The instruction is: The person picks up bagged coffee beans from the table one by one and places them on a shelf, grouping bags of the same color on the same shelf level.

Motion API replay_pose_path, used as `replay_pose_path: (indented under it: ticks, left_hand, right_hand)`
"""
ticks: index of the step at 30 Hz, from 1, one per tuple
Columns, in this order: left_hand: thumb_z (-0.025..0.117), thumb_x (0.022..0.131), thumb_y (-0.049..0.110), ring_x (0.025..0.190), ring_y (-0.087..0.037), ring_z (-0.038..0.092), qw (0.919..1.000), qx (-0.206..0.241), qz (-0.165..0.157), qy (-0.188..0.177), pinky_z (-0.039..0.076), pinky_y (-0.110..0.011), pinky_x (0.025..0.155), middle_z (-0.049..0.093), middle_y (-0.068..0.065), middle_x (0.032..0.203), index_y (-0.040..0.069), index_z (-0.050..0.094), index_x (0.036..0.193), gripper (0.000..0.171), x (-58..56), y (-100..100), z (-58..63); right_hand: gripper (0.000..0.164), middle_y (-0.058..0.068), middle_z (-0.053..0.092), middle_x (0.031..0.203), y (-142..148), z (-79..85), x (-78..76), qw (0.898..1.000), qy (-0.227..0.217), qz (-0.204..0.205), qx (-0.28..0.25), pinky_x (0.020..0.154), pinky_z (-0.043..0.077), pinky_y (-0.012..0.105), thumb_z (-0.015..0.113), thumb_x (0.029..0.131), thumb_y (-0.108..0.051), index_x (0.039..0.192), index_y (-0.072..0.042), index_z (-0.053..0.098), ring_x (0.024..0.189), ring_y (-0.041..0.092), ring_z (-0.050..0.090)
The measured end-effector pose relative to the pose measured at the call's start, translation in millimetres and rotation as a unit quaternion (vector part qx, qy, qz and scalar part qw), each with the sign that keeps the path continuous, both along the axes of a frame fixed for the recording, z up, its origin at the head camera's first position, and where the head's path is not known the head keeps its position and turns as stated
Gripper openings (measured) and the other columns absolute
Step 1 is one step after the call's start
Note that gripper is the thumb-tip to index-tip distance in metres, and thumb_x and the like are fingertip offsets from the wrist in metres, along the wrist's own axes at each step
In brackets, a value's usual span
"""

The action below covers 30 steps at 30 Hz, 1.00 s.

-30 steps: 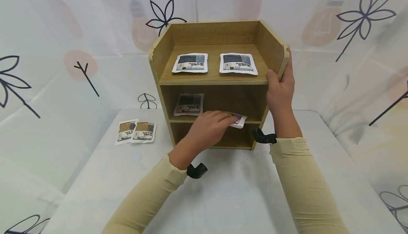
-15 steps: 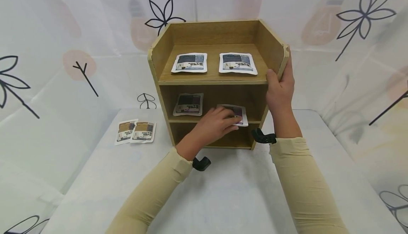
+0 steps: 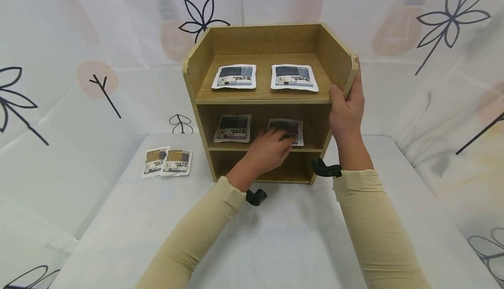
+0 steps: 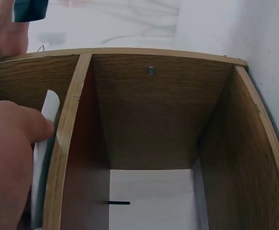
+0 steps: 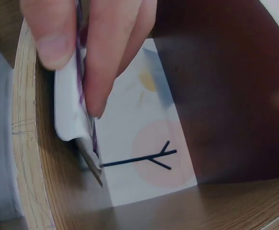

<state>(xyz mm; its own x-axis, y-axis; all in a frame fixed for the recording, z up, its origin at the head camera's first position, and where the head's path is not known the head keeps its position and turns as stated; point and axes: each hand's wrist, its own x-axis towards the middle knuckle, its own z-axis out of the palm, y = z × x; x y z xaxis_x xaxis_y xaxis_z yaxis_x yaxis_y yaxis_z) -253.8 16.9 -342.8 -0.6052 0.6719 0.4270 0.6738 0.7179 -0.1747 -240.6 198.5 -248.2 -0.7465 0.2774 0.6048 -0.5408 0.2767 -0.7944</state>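
White pouch with purple print (image 3: 295, 126): on the middle shelf (image 3: 228, 148) of the wooden shelf unit (image 3: 264, 40), in that unit's right half, apart from the dark-printed pouch (image 3: 233, 128) in its left half; whether it lies fully flat cannot be told.
Left hand (image 3: 271, 151): reaches in through the shelf unit's front, thumb and fingers nearly closed, pinching the pouch's near edge.
Right hand (image 3: 347, 111): wrapped round the shelf unit's right side panel, likely steadying it.
Film: probably light, smooth and pliable, apt to slide on the wood; hardly fragile, though it may crease. Contents do not show.
Best hold: judged to be the near white border at the shelf unit's front, thumb on the edge, fingers over the print, squeezing gently.
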Motion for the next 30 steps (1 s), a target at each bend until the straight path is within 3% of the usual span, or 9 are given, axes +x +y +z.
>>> replay_pose_path:
  ticks: [12,21,30]
  left_hand:
    - [0.046,0.102,0.031,0.119,-0.021,0.056,0.9981,0.015,0.049,-0.033,0.050,-0.042,0.099,0.059,0.001,0.130,0.031,0.062,0.129,0.031,-4.7,13.2,-0.1]
    - [0.045,0.102,0.029,0.119,-0.021,0.056,0.9980,0.019,0.054,-0.024,0.050,-0.041,0.099,0.059,0.000,0.130,0.029,0.062,0.129,0.032,-6.4,16.0,-2.4]
    - [0.044,0.103,0.029,0.127,-0.019,0.052,0.9974,0.037,0.029,-0.055,0.048,-0.035,0.103,0.053,-0.002,0.139,0.022,0.056,0.136,0.036,-4.1,8.0,-4.8]
  right_hand:
    - [0.065,-0.007,0.036,0.153,3.1,-3.7,-5.2,1.000,0.000,-0.003,-0.005,0.115,0.027,0.024,0.039,0.096,-0.013,0.156,-0.028,0.018,0.137,0.008,0.036]
    - [0.066,-0.008,0.036,0.153,15.3,-16.0,-26.0,1.000,0.010,0.003,-0.012,0.113,0.029,0.023,0.041,0.095,-0.012,0.155,-0.030,0.019,0.135,0.007,0.037]
    - [0.066,-0.008,0.036,0.153,14.1,-14.3,-23.6,1.000,0.003,0.001,-0.006,0.113,0.028,0.023,0.041,0.096,-0.013,0.155,-0.031,0.018,0.135,0.007,0.036]
